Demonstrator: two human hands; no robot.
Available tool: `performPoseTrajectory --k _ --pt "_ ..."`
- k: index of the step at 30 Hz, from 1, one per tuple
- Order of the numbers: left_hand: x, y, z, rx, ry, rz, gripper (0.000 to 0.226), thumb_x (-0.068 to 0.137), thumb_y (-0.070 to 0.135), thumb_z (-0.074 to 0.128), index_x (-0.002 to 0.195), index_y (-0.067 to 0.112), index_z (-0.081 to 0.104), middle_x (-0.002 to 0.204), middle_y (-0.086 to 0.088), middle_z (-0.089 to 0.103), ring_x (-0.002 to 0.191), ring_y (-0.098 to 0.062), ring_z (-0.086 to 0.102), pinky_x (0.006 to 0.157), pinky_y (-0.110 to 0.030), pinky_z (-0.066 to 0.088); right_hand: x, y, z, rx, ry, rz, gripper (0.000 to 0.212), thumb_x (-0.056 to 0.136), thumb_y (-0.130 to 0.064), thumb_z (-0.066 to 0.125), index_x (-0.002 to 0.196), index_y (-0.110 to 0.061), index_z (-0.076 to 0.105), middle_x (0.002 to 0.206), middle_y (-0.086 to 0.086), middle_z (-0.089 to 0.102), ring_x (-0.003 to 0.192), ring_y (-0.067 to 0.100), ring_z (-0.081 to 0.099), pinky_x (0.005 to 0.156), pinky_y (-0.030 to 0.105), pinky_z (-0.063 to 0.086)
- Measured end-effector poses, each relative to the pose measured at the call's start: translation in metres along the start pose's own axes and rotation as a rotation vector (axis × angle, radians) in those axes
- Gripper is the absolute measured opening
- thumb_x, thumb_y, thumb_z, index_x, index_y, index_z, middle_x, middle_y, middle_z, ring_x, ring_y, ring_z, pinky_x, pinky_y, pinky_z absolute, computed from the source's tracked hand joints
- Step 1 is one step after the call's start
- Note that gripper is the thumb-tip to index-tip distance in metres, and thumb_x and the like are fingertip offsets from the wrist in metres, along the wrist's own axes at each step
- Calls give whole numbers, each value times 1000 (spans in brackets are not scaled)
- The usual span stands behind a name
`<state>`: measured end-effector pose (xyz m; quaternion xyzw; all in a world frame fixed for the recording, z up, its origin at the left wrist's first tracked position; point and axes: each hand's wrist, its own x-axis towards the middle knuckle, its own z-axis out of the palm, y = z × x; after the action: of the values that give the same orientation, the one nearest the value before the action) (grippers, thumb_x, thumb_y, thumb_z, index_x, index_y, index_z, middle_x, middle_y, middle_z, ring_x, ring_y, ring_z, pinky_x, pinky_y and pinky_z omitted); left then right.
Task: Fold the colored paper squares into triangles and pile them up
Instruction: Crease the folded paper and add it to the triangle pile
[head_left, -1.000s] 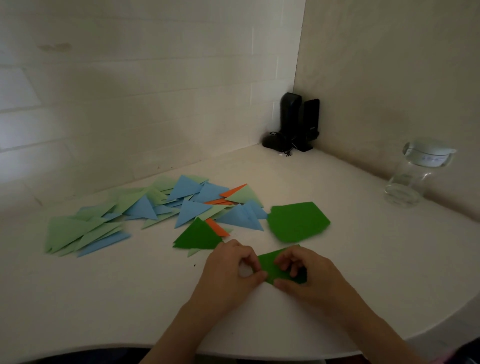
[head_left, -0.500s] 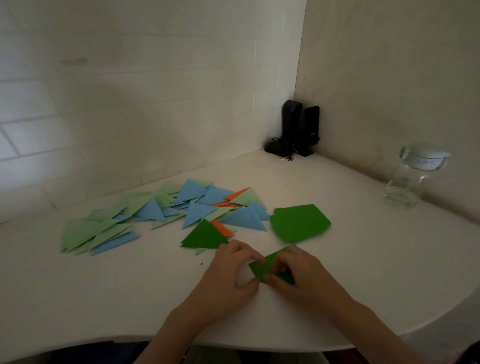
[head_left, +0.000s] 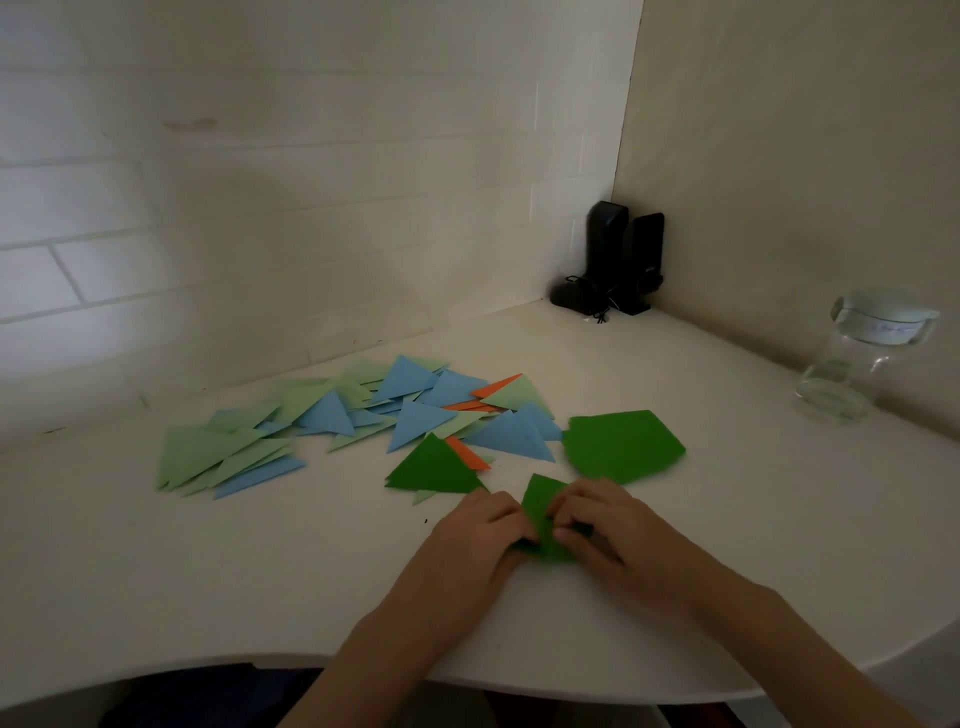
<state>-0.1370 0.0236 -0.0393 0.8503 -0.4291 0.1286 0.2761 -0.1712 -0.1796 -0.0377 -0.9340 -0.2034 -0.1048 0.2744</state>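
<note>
Both hands are working at the near middle of the white table (head_left: 208, 561), on one dark green sheet (head_left: 540, 512). The left hand (head_left: 467, 540) is pinching the sheet's left edge with curled fingers, and the right hand (head_left: 608, 535) is gripping its right side, fingertips bent over the paper. The sheet is lying partly lifted, its far flap tilting up between the hands.

It is looking thin, light and limp, so it is likely to creases at the slightest squeeze and may slide on the smooth tabletop; the corners and edges are the sensible places to hold while the middle gets pressed flat.

Just beyond, a stack of green squares (head_left: 623, 447) is waiting, and to the left, folded triangles (head_left: 363, 415) are lying in a loose spread.
</note>
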Motion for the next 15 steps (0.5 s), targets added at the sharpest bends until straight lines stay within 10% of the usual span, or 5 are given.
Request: performPoseTrajectory --k 8,15 --pt "4 5 7 57 22 -27 22 88 31 48 87 21 67 86 6 58 81 -11 50 67 -25 45 -21 -4 -4 -83 141 32 49 80 -71 46 85 -27 67 97 -15 62 90 -2 54 82 11 39" --pt "12 5 12 -20 13 -117 36 82 49 47 88 19 67 83 7 59 80 -9 49 67 -23 43 -20 -3 6 -56 258 82 30 80 -53 57 77 -24 65 87 -15 61 82 0 55 77 14 42"
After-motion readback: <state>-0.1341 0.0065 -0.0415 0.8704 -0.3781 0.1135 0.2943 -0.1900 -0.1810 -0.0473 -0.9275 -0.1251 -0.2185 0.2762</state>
